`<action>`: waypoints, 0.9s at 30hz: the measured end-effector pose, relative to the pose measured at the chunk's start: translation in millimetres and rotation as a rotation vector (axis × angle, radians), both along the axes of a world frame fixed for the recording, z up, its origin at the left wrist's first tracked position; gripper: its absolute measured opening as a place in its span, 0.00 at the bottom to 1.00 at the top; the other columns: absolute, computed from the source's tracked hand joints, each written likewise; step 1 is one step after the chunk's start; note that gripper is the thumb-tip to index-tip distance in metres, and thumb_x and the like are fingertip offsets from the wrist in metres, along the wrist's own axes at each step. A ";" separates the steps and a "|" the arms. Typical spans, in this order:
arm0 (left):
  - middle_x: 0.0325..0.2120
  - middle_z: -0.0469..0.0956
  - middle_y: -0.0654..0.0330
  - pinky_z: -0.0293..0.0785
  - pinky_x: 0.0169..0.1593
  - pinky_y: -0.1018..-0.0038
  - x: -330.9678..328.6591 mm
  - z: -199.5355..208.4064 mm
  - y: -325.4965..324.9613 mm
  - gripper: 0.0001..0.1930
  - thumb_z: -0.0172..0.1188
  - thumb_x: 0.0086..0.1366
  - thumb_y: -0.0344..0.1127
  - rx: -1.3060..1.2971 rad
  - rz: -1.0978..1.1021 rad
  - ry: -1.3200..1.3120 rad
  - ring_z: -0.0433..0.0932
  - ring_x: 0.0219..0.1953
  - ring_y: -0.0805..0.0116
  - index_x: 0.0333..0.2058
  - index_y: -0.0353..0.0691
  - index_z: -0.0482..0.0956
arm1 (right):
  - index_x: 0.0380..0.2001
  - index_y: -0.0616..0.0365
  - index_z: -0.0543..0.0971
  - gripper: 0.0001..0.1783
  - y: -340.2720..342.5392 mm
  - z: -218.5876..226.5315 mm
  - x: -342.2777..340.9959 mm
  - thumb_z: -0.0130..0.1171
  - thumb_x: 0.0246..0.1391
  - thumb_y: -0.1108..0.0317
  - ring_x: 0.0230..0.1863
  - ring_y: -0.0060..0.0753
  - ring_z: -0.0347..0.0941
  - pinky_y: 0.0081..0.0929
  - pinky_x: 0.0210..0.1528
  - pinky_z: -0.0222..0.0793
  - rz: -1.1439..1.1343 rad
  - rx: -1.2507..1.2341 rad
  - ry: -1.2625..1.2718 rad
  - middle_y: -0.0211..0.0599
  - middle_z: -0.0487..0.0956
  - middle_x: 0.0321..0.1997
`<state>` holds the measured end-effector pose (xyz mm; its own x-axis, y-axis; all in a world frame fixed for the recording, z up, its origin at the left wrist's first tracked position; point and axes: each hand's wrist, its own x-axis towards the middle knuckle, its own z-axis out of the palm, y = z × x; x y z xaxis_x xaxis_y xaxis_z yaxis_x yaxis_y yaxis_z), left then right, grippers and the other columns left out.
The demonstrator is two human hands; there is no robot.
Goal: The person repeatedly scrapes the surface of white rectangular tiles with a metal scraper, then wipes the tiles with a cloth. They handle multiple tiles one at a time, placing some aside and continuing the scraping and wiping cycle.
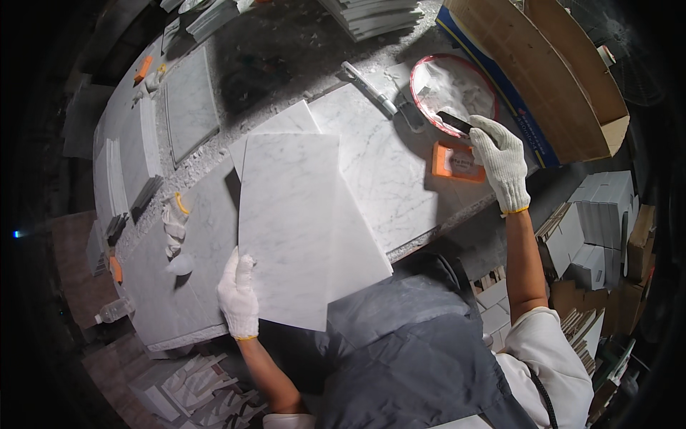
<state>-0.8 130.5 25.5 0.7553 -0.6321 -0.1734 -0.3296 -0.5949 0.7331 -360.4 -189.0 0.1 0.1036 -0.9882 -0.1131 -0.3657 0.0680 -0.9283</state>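
My left hand (239, 294), in a white knit glove, grips the lower left edge of a thin white marble tile (289, 229). That tile is tilted over other tiles on the bench. My gloved right hand (502, 161) is closed on a dark flat tool (453, 121), whose exact kind is unclear. The tool's tip reaches over the rim of a red-rimmed basin (413, 89) containing white, crumpled-looking material. Just below the basin, beside my right hand, lies an orange block (449, 169) with a pale label. Left of the basin is a white marker-like tube (368, 87).
A large brown cardboard box (532, 68) stands beyond the basin at the right. More marble slabs (189, 107) lie at the left with a crumpled glove (174, 225) and a clear bottle (114, 311). White boxes (602, 207) are stacked at the lower right.
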 end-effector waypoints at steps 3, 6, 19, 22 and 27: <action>0.42 0.86 0.54 0.76 0.52 0.74 13.2 -0.2 -1.1 0.26 0.59 0.75 0.46 -0.038 -0.046 0.030 0.82 0.44 0.69 0.60 0.28 0.77 | 0.54 0.60 0.84 0.17 0.2 -3.0 2.9 0.65 0.65 0.65 0.32 0.14 0.76 0.17 0.34 0.74 -0.023 0.020 -0.071 0.28 0.85 0.38; 0.40 0.87 0.52 0.77 0.51 0.73 18.7 2.8 -3.4 0.27 0.60 0.75 0.48 0.016 -0.059 0.053 0.84 0.42 0.69 0.59 0.28 0.78 | 0.54 0.58 0.85 0.17 -1.0 -4.0 2.3 0.65 0.66 0.65 0.32 0.13 0.75 0.16 0.34 0.74 -0.005 0.005 -0.074 0.26 0.85 0.39; 0.57 0.79 0.48 0.70 0.66 0.69 65.5 62.8 -36.7 0.26 0.55 0.76 0.41 -0.442 -0.236 -0.597 0.77 0.60 0.60 0.66 0.31 0.70 | 0.56 0.59 0.84 0.18 -1.5 -1.4 -6.0 0.64 0.66 0.65 0.33 0.13 0.76 0.15 0.34 0.74 -0.040 0.002 -0.070 0.26 0.84 0.38; 0.49 0.82 0.50 0.80 0.57 0.70 71.8 145.4 -39.8 0.19 0.48 0.79 0.35 -0.468 0.257 -1.017 0.83 0.50 0.60 0.62 0.29 0.71 | 0.56 0.58 0.84 0.18 1.9 0.5 -6.6 0.65 0.66 0.65 0.33 0.12 0.77 0.15 0.34 0.76 -0.082 0.022 -0.067 0.26 0.85 0.40; 0.59 0.77 0.44 0.74 0.66 0.59 22.4 146.7 -21.7 0.26 0.47 0.77 0.47 -0.337 0.000 -1.549 0.80 0.58 0.50 0.58 0.26 0.77 | 0.57 0.62 0.83 0.19 10.6 13.5 -2.5 0.64 0.66 0.66 0.37 0.14 0.78 0.16 0.36 0.77 -0.090 0.036 -0.133 0.31 0.86 0.45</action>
